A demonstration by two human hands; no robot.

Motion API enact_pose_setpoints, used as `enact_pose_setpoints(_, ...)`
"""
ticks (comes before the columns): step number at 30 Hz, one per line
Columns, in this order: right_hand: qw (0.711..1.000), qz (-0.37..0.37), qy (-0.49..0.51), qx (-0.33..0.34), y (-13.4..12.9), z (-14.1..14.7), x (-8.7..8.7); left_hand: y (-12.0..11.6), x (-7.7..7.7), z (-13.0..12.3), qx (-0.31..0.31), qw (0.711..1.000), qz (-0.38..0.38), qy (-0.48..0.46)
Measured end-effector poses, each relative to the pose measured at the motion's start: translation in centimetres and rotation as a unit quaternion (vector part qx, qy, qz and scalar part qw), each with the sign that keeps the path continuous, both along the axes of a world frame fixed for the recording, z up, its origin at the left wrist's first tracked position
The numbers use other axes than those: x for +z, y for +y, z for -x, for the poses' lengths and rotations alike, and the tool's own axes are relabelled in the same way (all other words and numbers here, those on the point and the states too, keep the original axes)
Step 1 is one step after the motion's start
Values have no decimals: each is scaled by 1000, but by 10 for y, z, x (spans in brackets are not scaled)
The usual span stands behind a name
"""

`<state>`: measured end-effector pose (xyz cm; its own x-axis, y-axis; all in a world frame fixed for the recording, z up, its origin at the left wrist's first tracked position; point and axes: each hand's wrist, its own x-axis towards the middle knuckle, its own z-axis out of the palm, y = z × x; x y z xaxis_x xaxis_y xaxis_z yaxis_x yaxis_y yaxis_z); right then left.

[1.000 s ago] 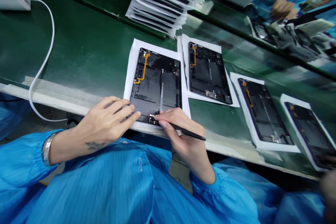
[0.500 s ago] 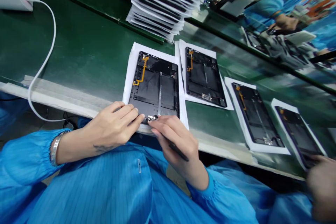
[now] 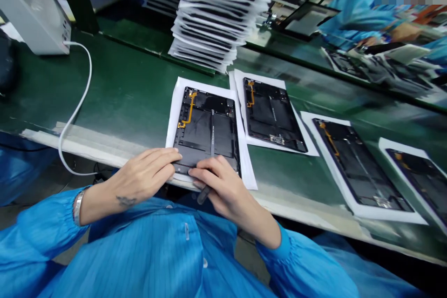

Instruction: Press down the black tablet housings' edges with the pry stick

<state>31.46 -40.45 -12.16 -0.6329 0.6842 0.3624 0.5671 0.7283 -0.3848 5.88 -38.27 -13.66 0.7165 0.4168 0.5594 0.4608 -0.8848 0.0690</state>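
At far left, a white power unit (image 3: 35, 11) sits at the edge of a green workbench (image 3: 118, 88), its white cable (image 3: 81, 98) looping down over the bench's front edge. The left hand (image 3: 139, 176), with a metal bracelet (image 3: 78, 207) at a blue sleeve, lies open, its fingers (image 3: 164, 158) extended and resting on the lower left of a black tablet housing (image 3: 206, 123). That housing lies on white paper (image 3: 171, 135) at the bench's front edge, with an orange flex cable (image 3: 186, 114) on it. The right hand (image 3: 223, 191) curls, its fingertips (image 3: 200, 174) on the housing's lower edge, gripping a black stylus (image 3: 203, 194). Behind stands a tall stack of paper-interleaved housings (image 3: 213, 21). Three more housings (image 3: 272, 114) lie on paper to the right.
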Motion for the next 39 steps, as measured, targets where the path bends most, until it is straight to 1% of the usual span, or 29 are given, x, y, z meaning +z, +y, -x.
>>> enact_pose_setpoints(4, 998, 15, -8, 60, 10, -8, 1, 5, -3, -2, 2, 1000, -2, 1)
enact_pose_setpoints(6, 998, 14, -13, 64, 11, -8, 1, 4, -4, -3, 3, 1000, -1, -9)
enact_pose_setpoints(8, 998, -8, -31, 52, 8, -4, 0, 2, -3, -3, -1, 1000, 11, -21)
enact_pose_setpoints(11, 995, -78, -57, 17, 3, 4, -2, 5, 4, 4, -5, 996, 81, -29)
enact_pose_setpoints(13, 993, -106, -46, -1, 2, 11, 0, 13, 14, 12, 41, 983, 172, -53)
enact_pose_setpoints(14, 993, -111, -31, -4, 2, 14, 3, 19, 21, 16, 75, 965, 242, -74)
enact_pose_setpoints(15, 994, -112, -15, -4, 2, 17, 7, 25, 28, 19, 105, 933, 331, -98)
enact_pose_setpoints(16, 994, -113, 2, -2, 3, 20, 11, 31, 35, 20, 124, 885, 433, -120)
enact_pose_setpoints(17, 993, -116, 16, 1, 5, 24, 15, 37, 41, 20, 126, 825, 534, -135)
enact_pose_setpoints(18, 992, -123, 26, 5, 7, 28, 18, 42, 46, 17, 113, 767, 616, -141)
enact_pose_setpoints(19, 991, -129, 30, 8, 9, 33, 21, 46, 50, 14, 97, 733, 658, -144)
enact_pose_setpoints(20, 990, -135, 28, 12, 12, 37, 23, 49, 53, 9, 85, 730, 663, -144)
enact_pose_setpoints(21, 990, -140, 24, 13, 14, 41, 24, 52, 54, 5, 78, 751, 640, -142)
enact_pose_setpoints(23, 988, -156, 9, 18, 19, 47, 23, 59, 54, 0, 84, 815, 556, -142)
enact_pose_setpoints(24, 986, -167, 4, 24, 21, 47, 22, 63, 54, 0, 95, 839, 516, -144)
enact_pose_setpoints(25, 983, -179, 0, 32, 23, 46, 20, 69, 55, 4, 109, 855, 485, -149)
enact_pose_setpoints(27, 979, -195, -2, 55, 25, 39, 16, 84, 59, 18, 143, 880, 423, -165)
enact_pose_setpoints(29, 980, -187, 1, 72, 28, 29, 12, 104, 67, 42, 186, 902, 339, -195)
enact_pose_setpoints(30, 982, -174, 4, 73, 30, 23, 10, 116, 73, 55, 212, 907, 294, -216)
enact_pose_setpoints(32, 987, -141, 8, 71, 33, 15, 6, 145, 85, 80, 272, 902, 206, -266)
enact_pose_setpoints(34, 992, -110, 8, 68, 35, 11, 3, 180, 96, 99, 329, 880, 140, -312)
enact_pose_setpoints(35, 993, -98, 2, 68, 35, 10, 1, 199, 100, 106, 353, 868, 122, -326)
enact_pose_setpoints(37, 993, -99, -9, 70, 33, 12, -1, 239, 106, 113, 392, 847, 119, -339)
enact_pose_setpoints(39, 989, -128, -17, 76, 29, 16, -4, 277, 107, 113, 426, 828, 139, -337)
